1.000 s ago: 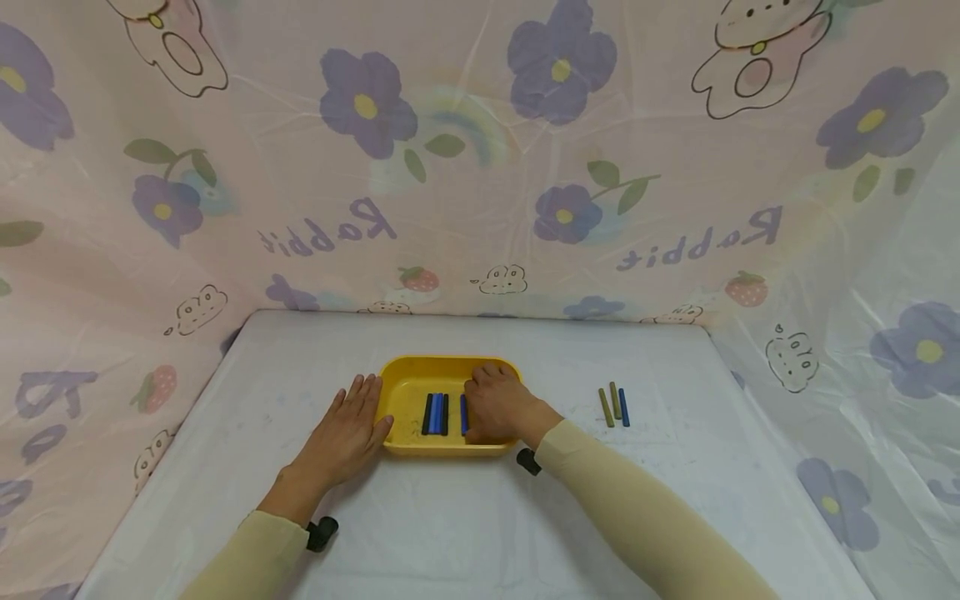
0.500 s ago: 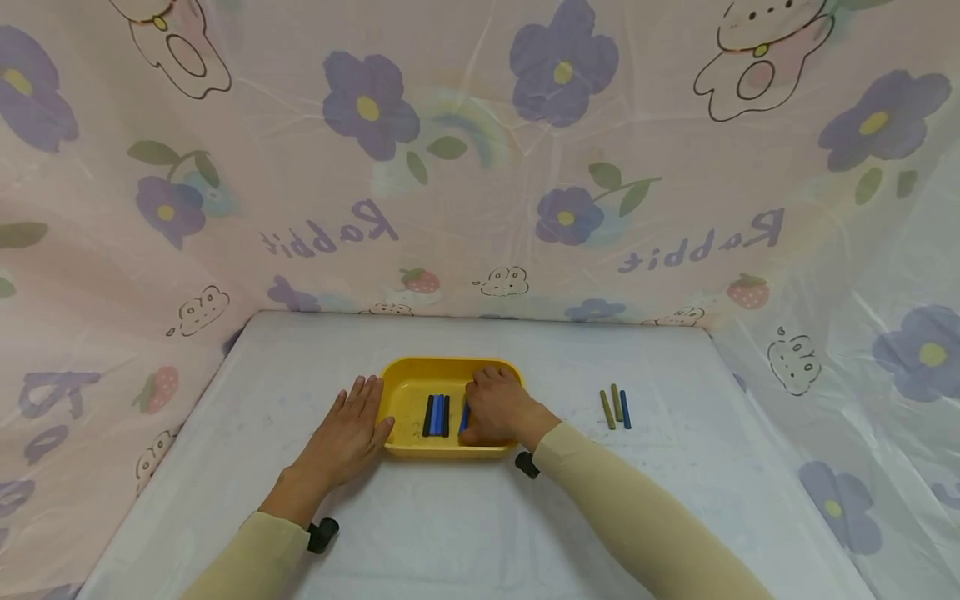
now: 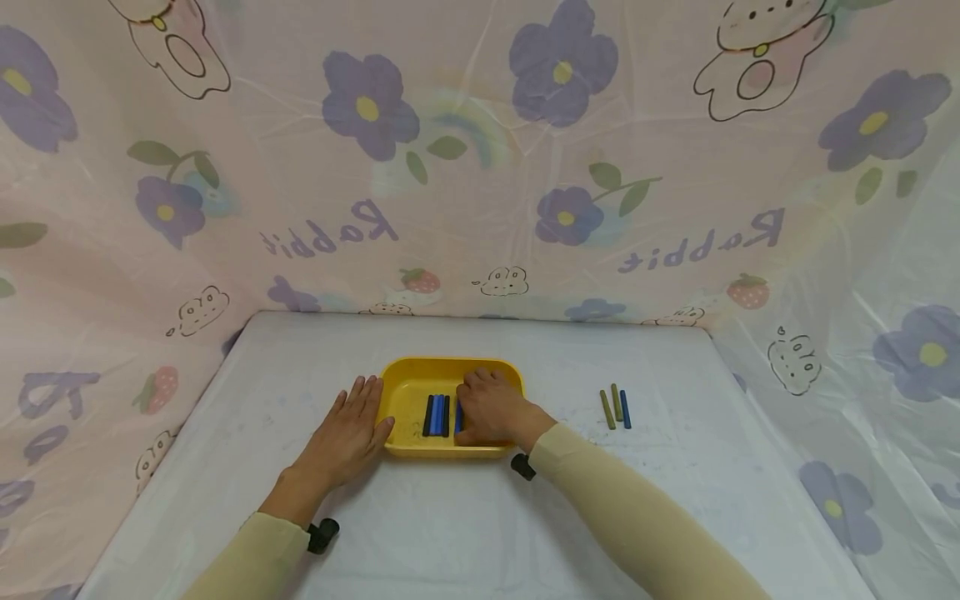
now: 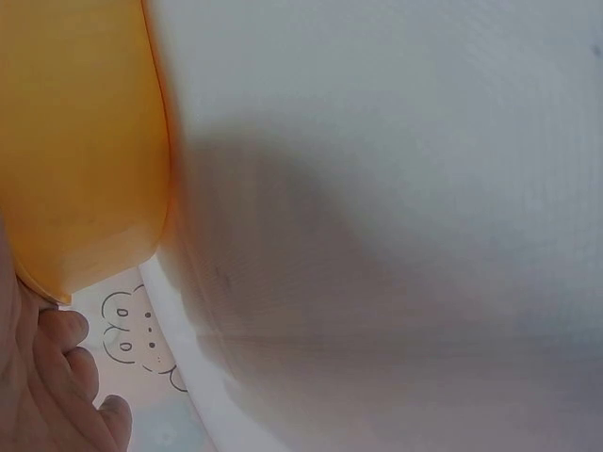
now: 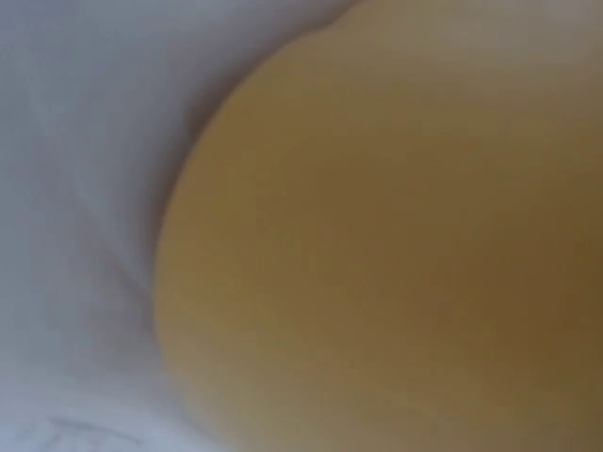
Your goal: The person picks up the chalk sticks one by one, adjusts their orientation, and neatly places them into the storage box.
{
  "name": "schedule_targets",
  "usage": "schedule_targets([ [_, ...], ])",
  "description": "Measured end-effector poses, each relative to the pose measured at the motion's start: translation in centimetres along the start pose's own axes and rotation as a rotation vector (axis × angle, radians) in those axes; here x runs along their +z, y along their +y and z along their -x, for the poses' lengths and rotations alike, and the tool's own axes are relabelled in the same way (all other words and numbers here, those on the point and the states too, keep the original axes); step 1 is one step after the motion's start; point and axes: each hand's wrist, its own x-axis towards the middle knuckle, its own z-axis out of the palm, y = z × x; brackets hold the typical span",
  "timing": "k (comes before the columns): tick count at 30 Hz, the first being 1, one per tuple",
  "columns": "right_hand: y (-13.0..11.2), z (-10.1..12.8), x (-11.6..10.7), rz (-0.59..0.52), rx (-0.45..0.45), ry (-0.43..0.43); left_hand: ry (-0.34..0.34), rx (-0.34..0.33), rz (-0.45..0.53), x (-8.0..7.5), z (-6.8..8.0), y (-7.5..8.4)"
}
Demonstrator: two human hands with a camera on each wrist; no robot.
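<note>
A shallow yellow tray [image 3: 453,452] lies on the white-covered table. Inside it, dark and blue sticks [image 3: 437,416] lie side by side in a tight row. My right hand [image 3: 491,410] is down in the tray's right part and pinches another blue stick [image 3: 459,417] lengthwise between thumb and fingers, a small gap right of the row. The palm hides most of that stick. My left hand [image 3: 341,442] lies with straight fingers along the tray's left end, the thumb over its rim. In the left wrist view, fingertips [image 4: 80,372] show beside the tray wall [image 4: 94,141].
Two olive sticks [image 3: 612,405] and a blue stick [image 3: 626,409] lie on the table [image 3: 675,500] right of the tray. A patterned curtain [image 3: 480,183] encloses the back and sides. The right wrist view is blurred, mostly yellow tray [image 5: 377,235].
My right hand has shifted slightly left inside the tray, bringing the blue stick nearer the row; that stick tilted, then straightened. The left hand keeps its place.
</note>
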Motion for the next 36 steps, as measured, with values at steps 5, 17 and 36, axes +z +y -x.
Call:
schedule_targets([
  [5,-0.24,-0.44,0.4,0.017,-0.018,0.013,-0.004,0.006,0.009,-0.2,0.02,0.07],
  [17,-0.43,-0.74,0.39,0.036,-0.035,0.005,0.003,0.009,0.013,-0.29,0.05,0.15],
  [36,-0.51,-0.69,0.41,0.007,-0.021,0.006,0.002,0.011,0.004,-0.39,0.12,0.3],
])
